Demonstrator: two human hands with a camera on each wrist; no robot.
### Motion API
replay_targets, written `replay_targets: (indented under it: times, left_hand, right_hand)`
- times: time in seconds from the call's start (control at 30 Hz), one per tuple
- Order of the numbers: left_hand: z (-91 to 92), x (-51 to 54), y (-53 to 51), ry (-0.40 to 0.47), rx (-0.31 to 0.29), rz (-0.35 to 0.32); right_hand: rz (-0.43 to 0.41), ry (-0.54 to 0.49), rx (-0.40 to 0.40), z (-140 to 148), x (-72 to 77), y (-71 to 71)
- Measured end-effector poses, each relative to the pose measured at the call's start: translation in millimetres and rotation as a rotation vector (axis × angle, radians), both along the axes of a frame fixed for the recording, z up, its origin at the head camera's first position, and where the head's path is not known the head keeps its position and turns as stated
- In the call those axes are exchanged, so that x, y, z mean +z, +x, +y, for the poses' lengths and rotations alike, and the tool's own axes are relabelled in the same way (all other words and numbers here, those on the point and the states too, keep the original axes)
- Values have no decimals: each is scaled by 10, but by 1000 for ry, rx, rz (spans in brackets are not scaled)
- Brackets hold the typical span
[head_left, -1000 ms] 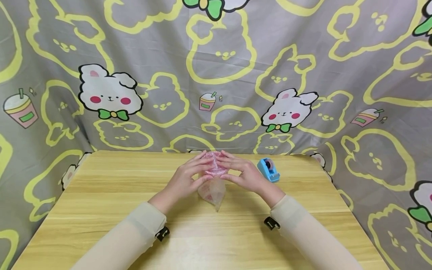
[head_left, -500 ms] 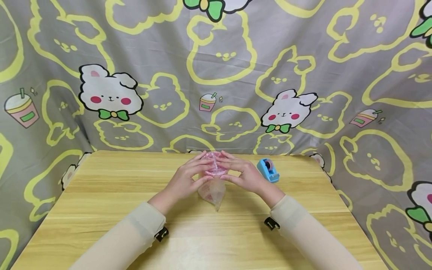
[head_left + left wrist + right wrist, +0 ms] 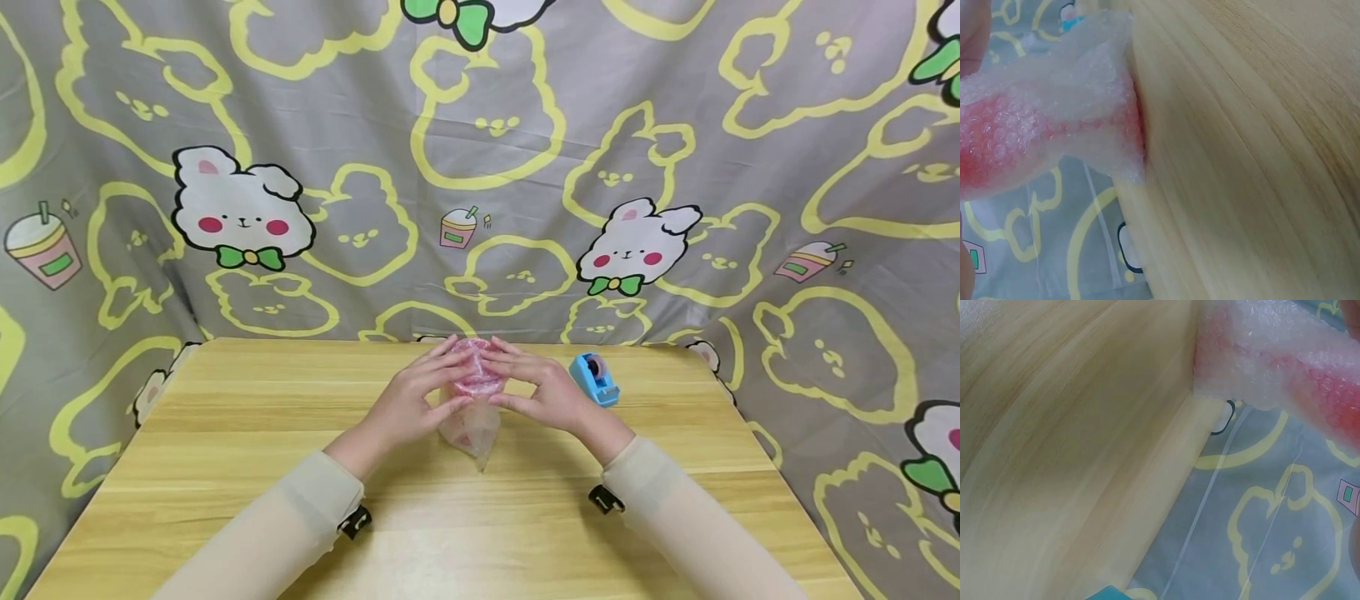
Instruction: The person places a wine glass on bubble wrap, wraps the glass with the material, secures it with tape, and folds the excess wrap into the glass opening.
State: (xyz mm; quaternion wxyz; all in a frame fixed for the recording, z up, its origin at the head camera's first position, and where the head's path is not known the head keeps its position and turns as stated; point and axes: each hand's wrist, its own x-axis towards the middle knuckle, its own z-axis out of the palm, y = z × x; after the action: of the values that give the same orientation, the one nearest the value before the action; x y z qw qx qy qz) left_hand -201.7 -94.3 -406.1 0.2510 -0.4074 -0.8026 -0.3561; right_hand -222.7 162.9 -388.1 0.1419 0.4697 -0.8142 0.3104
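A pink-red object in bubble wrap (image 3: 474,433) stands upright at the far middle of the table. In the left wrist view, the bubble-wrapped object (image 3: 1054,119) has a wide upper part, a narrow middle and a flared base on the wood, like a goblet. My left hand (image 3: 408,396) cups its upper part from the left. From the right, my right hand (image 3: 547,392) does the same, and the fingertips of both hands nearly meet over it. The thumbs lie at its near side. Each wrist view shows only bits of fingers; the object inside is blurred by the wrap.
A blue tape dispenser (image 3: 596,379) with a roll of tape stands right of my right hand. Behind the wood-grain table (image 3: 480,533) hangs a grey cloth (image 3: 337,100) with yellow outlines and rabbit prints. Black clips (image 3: 356,522) sit at both cuffs.
The hands stay round the wrapped object. Both thumbs have eased slightly lower and away from its pink upper part. The head view has shifted a little.
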Motion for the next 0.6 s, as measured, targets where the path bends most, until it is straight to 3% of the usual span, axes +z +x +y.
replay_targets:
  times: [0.43,0.6]
  left_hand:
    - [2,42,36,-46,9,-17]
    - [-11,54,17,-47,-3,12]
  right_hand:
    - [-36,-25,-19,29,22,25]
    - [-31,-43,-30,35,46,35]
